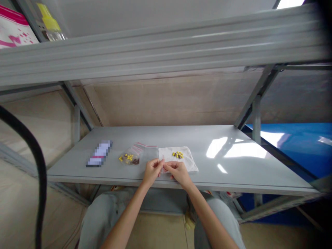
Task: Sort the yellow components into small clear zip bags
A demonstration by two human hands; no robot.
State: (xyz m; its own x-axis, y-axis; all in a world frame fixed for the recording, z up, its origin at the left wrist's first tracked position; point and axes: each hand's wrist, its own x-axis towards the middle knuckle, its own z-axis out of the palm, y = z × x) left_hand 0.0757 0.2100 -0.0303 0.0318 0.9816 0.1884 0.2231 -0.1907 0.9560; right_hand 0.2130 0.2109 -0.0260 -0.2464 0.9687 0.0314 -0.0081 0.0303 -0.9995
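Observation:
My left hand (153, 170) and my right hand (178, 171) meet fingertip to fingertip over the front of the shelf board. Both are closed in a pinch; something small with a reddish tint shows between them, too small to name. Just behind the right hand lies a white cloth (189, 160) with a cluster of small yellow and dark brown pieces (177, 155) on it. Left of the hands, clear zip bags (137, 148) with red-striped tops lie flat. Yellow pieces (127, 158) and dark brown pieces (135, 161) are gathered at one bag.
A blurred-out phone-like object (100, 154) lies on the left of the grey board (233, 176). Above runs a grey shelf beam (166, 52), with a yellow-topped bottle (50, 22) on the upper shelf. A black cable (38, 166) hangs at the left.

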